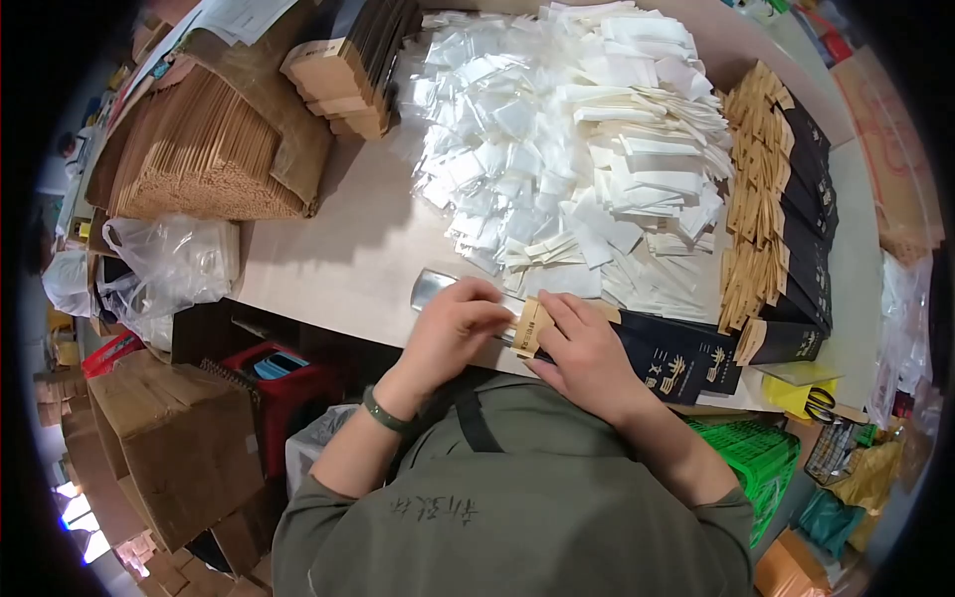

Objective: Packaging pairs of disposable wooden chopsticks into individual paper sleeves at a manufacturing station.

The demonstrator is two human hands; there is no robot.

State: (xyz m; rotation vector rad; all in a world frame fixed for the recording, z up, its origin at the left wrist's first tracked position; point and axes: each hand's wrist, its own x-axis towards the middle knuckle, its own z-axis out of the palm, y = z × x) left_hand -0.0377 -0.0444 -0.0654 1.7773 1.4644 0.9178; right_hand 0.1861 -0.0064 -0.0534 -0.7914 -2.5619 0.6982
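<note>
Near the front edge of the table, my right hand (582,343) grips a kraft-brown paper sleeve end (532,326), its fingers bent over it. My left hand (453,328) is at the sleeve's left end with fingertips pinched together; what they hold, if anything, is hidden. From under my left hand a shiny silver flat strip (432,287) sticks out toward the left. Dark printed paper sleeves (681,358) lie to the right of my right hand, overlapping. Just beyond both hands are small white paper packets (557,281).
Clear plastic packets (487,119) and white paper packets (647,129) are heaped across the table (328,249). Black-and-kraft sleeves (761,199) line the right side. A carton of brown paper stock (199,149) stands left. A yellow holder with scissors (801,390) hangs at the right edge.
</note>
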